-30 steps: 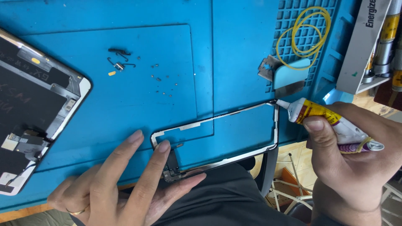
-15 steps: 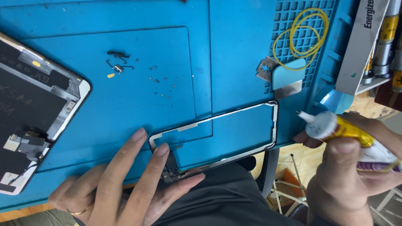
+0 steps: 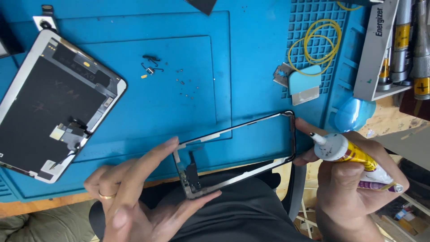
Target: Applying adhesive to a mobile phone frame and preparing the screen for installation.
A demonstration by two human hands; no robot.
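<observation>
My left hand (image 3: pixel 143 197) grips the near-left end of a thin black phone frame (image 3: pixel 251 126), thumb under and fingers laid on top. The frame is an empty rectangle held just over the front edge of the blue work mat (image 3: pixel 188 80). My right hand (image 3: pixel 354 179) is closed around a small yellow and white glue tube (image 3: pixel 349 154). Its white nozzle points left, a short way off the frame's right end. One right fingertip touches that end of the frame.
An opened phone screen assembly (image 3: pixel 53 107) lies face down at the left. Tiny screws and small black parts (image 3: pixel 154 67) sit mid-mat. Yellow rubber bands (image 3: pixel 313 45), a metal scraper with blue pick (image 3: pixel 298 83) and a rack of batteries and tools (image 3: pixel 398 45) stand at the right.
My right hand has drawn the glue tube away from the frame's far-right corner, to the right and nearer. The frame now sits lifted and tilted in my left hand.
</observation>
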